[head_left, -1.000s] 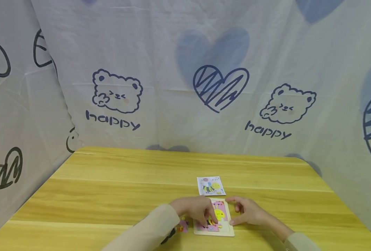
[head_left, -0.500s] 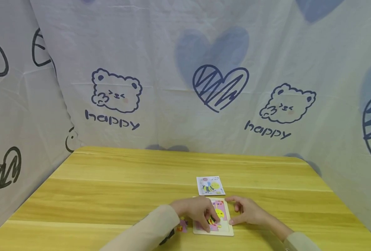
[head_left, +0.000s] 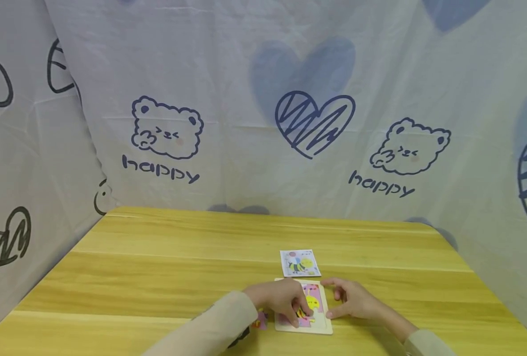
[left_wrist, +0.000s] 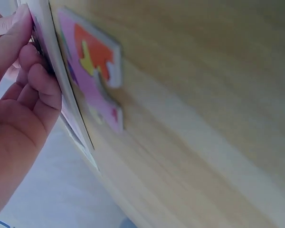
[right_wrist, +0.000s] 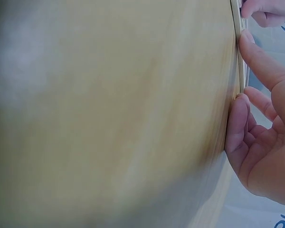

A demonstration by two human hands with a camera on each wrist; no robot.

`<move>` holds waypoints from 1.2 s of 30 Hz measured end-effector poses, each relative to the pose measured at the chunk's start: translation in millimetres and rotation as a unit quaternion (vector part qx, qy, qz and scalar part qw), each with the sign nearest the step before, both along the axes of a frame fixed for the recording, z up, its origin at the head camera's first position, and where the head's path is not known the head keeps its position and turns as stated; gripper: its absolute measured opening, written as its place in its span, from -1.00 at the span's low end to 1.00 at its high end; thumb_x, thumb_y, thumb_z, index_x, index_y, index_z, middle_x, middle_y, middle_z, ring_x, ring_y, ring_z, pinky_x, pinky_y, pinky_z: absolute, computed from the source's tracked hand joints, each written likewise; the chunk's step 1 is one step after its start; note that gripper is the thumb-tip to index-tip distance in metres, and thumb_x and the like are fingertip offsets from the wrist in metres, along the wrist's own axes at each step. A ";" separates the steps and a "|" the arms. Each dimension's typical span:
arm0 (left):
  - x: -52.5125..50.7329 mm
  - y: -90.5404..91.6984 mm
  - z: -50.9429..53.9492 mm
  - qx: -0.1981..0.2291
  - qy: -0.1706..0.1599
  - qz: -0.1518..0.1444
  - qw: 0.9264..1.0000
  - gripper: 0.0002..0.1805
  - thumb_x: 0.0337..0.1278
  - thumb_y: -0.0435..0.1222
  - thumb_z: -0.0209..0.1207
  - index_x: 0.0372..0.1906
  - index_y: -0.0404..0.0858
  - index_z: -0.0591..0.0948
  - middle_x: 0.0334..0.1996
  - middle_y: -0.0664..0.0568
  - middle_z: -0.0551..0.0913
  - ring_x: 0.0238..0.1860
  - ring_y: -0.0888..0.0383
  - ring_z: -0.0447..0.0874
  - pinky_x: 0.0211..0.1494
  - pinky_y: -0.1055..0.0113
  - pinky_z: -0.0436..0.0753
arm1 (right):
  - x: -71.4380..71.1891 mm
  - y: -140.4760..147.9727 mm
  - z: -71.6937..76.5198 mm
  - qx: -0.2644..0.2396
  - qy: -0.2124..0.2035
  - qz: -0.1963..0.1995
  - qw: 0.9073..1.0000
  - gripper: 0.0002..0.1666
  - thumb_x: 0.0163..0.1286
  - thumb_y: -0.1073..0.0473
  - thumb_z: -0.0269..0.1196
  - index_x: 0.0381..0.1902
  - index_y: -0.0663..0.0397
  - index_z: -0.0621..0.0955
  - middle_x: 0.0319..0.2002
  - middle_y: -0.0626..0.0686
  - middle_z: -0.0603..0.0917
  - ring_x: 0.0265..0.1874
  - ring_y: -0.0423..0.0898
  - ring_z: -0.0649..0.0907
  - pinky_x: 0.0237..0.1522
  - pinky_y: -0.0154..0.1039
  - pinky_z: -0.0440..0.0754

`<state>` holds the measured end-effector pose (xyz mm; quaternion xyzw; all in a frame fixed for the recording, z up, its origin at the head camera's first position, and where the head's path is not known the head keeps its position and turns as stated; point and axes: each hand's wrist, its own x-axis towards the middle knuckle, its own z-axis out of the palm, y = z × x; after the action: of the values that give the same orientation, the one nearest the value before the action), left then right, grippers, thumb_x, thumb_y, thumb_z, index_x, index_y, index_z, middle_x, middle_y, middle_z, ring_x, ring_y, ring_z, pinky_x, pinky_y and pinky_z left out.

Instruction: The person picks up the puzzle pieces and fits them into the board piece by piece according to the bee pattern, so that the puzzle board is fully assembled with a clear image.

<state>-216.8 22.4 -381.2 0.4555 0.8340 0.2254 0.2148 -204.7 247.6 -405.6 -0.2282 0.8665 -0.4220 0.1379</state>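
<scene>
A pale-framed jigsaw puzzle (head_left: 325, 326) with a yellow bee on pink lies near the table's front. Its lower right part shows bare board. My left hand (head_left: 285, 296) reaches over its left side, thumb and index fingertip pressing on the pieces around the bee's body. This hand (left_wrist: 23, 95) hides much of the picture; its other fingers are bent in. The right hand (head_left: 354, 299) steadies the frame's right side, thumb at the edge and index finger at the upper right corner. In the right wrist view, the right hand (right_wrist: 266, 123) touches the frame's edge (right_wrist: 242, 61).
Loose pink puzzle pieces (head_left: 260, 320), partly behind the left sleeve, lie left of the frame; one loose piece (left_wrist: 92, 71) shows orange and yellow. A bee picture card (head_left: 300, 263) lies just beyond the puzzle. A printed cloth (head_left: 245, 148) hangs behind the wooden table (head_left: 156, 267).
The left thumb and index fingertip have shifted slightly toward the puzzle's lower edge, still pressing on it. The right hand stays at the frame's right side.
</scene>
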 end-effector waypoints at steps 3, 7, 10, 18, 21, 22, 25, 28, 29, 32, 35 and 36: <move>-0.3 -0.2 0.7 -0.001 -0.016 0.004 1.000 -0.68 -0.19 -0.41 0.30 -0.17 -0.25 0.64 -0.81 0.15 0.39 -0.78 0.40 0.21 -0.65 0.60 0.26 | -0.6 0.9 -0.6 0.002 0.001 0.001 1.000 -0.23 -0.07 0.19 0.42 0.09 0.36 0.37 -0.48 0.01 0.36 -0.69 -0.28 0.29 -0.71 -0.46 0.28; -2.1 1.4 1.6 -0.013 -0.018 0.007 1.000 -0.68 -0.20 -0.41 0.30 -0.18 -0.23 0.64 -0.79 0.15 0.42 -0.78 0.39 0.20 -0.66 0.60 0.24 | -1.1 1.5 -0.5 0.002 0.002 0.003 1.000 -0.22 -0.06 0.18 0.42 0.09 0.37 0.37 -0.48 0.01 0.36 -0.69 -0.28 0.29 -0.70 -0.46 0.28; -3.2 3.0 2.2 -0.022 -0.017 0.016 0.999 -0.67 -0.23 -0.40 0.32 -0.19 -0.21 0.66 -0.77 0.16 0.46 -0.77 0.39 0.21 -0.66 0.59 0.25 | -1.1 1.3 -0.3 0.001 0.004 0.005 1.000 -0.22 -0.06 0.18 0.42 0.09 0.39 0.36 -0.49 0.01 0.36 -0.68 -0.27 0.29 -0.69 -0.46 0.27; -4.2 5.1 1.9 -0.031 -0.014 0.031 0.999 -0.68 -0.26 -0.39 0.33 -0.22 -0.18 0.67 -0.73 0.21 0.50 -0.76 0.39 0.21 -0.65 0.59 0.27 | -0.8 1.6 0.6 0.001 -0.005 0.004 1.000 -0.22 -0.05 0.17 0.41 0.09 0.39 0.36 -0.49 0.01 0.35 -0.68 -0.27 0.28 -0.69 -0.47 0.26; -4.7 3.9 1.3 -0.020 -0.010 0.026 0.999 -0.68 -0.27 -0.39 0.34 -0.23 -0.19 0.67 -0.73 0.24 0.52 -0.76 0.40 0.24 -0.65 0.59 0.30 | -0.7 1.1 0.9 -0.002 -0.003 0.008 1.000 -0.22 -0.05 0.18 0.41 0.09 0.40 0.36 -0.49 0.01 0.35 -0.67 -0.27 0.28 -0.69 -0.46 0.26; -5.0 3.2 1.1 -0.014 -0.008 0.022 1.000 -0.68 -0.28 -0.39 0.34 -0.23 -0.20 0.67 -0.73 0.24 0.52 -0.76 0.41 0.25 -0.65 0.60 0.31 | -0.5 0.9 1.2 -0.003 -0.002 0.009 1.000 -0.22 -0.05 0.18 0.41 0.09 0.41 0.36 -0.49 0.01 0.35 -0.67 -0.27 0.28 -0.69 -0.46 0.26; -6.5 0.6 0.8 0.006 -0.007 0.012 1.000 -0.67 -0.28 -0.41 0.34 -0.22 -0.24 0.66 -0.74 0.23 0.51 -0.75 0.42 0.28 -0.64 0.60 0.34 | -0.1 0.3 1.6 -0.002 -0.002 0.009 1.000 -0.22 -0.05 0.18 0.41 0.09 0.41 0.36 -0.49 0.01 0.35 -0.67 -0.27 0.28 -0.69 -0.46 0.26; -7.9 -2.1 0.5 0.023 -0.013 0.016 1.000 -0.68 -0.29 -0.43 0.34 -0.24 -0.27 0.66 -0.75 0.21 0.48 -0.74 0.41 0.27 -0.63 0.60 0.33 | 0.4 0.2 1.7 0.006 -0.004 0.002 1.000 -0.20 -0.07 0.16 0.42 0.10 0.38 0.36 -0.48 0.01 0.35 -0.69 -0.28 0.29 -0.70 -0.47 0.28; -8.2 -2.8 0.3 0.026 -0.015 0.019 0.999 -0.69 -0.29 -0.44 0.34 -0.25 -0.28 0.66 -0.76 0.20 0.47 -0.74 0.41 0.26 -0.64 0.60 0.32 | 0.6 0.3 1.7 0.007 -0.006 0.000 1.000 -0.20 -0.08 0.15 0.42 0.10 0.37 0.36 -0.48 0.01 0.35 -0.69 -0.28 0.29 -0.71 -0.47 0.28; -8.6 -4.2 -0.5 0.028 -0.022 0.023 0.999 -0.72 -0.28 -0.44 0.33 -0.28 -0.29 0.67 -0.77 0.18 0.45 -0.75 0.40 0.22 -0.65 0.60 0.28 | 1.0 0.6 1.6 0.010 -0.005 -0.003 1.000 -0.19 -0.08 0.14 0.43 0.10 0.36 0.36 -0.48 0.01 0.36 -0.68 -0.28 0.29 -0.71 -0.47 0.29; -8.7 -4.6 -1.3 0.020 -0.012 0.019 1.000 -0.74 -0.26 -0.43 0.33 -0.28 -0.27 0.67 -0.75 0.21 0.49 -0.74 0.41 0.20 -0.64 0.61 0.27 | 1.2 0.4 1.7 0.009 -0.004 -0.003 1.000 -0.20 -0.08 0.15 0.43 0.10 0.35 0.37 -0.48 0.01 0.36 -0.68 -0.28 0.29 -0.71 -0.48 0.28; -8.7 -4.7 -1.2 0.016 -0.008 0.018 1.000 -0.74 -0.25 -0.42 0.32 -0.28 -0.26 0.67 -0.72 0.22 0.52 -0.74 0.41 0.21 -0.63 0.61 0.28 | 1.1 0.2 1.8 0.008 -0.003 -0.002 1.000 -0.20 -0.08 0.15 0.43 0.10 0.36 0.37 -0.48 0.01 0.36 -0.67 -0.28 0.29 -0.71 -0.47 0.28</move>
<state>-225.4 17.7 -382.4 0.4420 0.8366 0.2460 0.2106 -203.5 247.8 -403.8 -0.2241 0.8701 -0.4156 0.1413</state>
